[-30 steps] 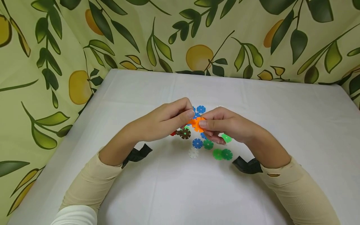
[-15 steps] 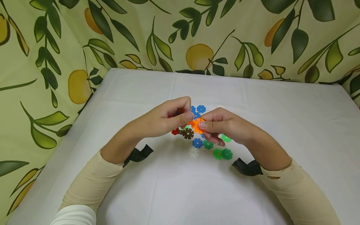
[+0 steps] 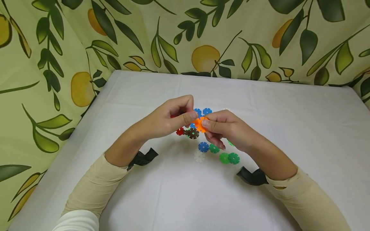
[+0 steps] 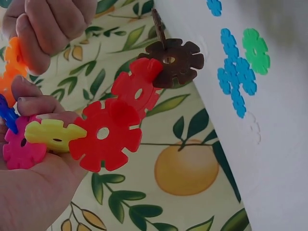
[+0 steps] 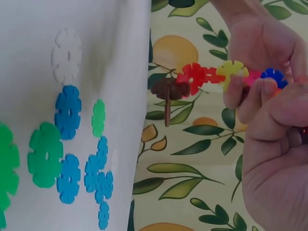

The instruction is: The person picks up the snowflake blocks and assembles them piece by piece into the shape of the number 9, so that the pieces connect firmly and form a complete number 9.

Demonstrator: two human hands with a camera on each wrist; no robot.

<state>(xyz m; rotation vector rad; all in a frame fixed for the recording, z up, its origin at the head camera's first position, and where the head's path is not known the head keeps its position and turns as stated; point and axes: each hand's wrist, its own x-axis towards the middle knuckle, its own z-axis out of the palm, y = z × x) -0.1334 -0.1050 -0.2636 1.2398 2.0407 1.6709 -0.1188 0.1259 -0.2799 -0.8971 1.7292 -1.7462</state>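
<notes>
A chain of notched plastic flower discs is held up between both hands over the table. In the left wrist view it runs from brown discs (image 4: 184, 58) through red discs (image 4: 118, 150), a yellow disc (image 4: 41, 130), a pink disc (image 4: 30, 156) and a blue disc (image 4: 7, 117) to orange ones. My left hand (image 3: 164, 120) grips the chain around its pink and blue part, thumb on top. Thumb and index finger of my right hand (image 3: 235, 128) pinch an orange disc (image 3: 200, 125) at the other end. Fingers hide part of the joints there.
Loose discs lie on the white table (image 3: 173, 192): a blue disc (image 3: 203, 147), green discs (image 3: 233, 158) and a pale white disc (image 3: 199, 157). Farther back lies a cluster of blue discs (image 5: 98, 175). A leaf-patterned cloth (image 3: 138, 38) hangs behind the table.
Both hands have shifted slightly left and the left one a little up. The orange disc stays pinched and has moved left with them; the brown end of the chain has risen slightly.
</notes>
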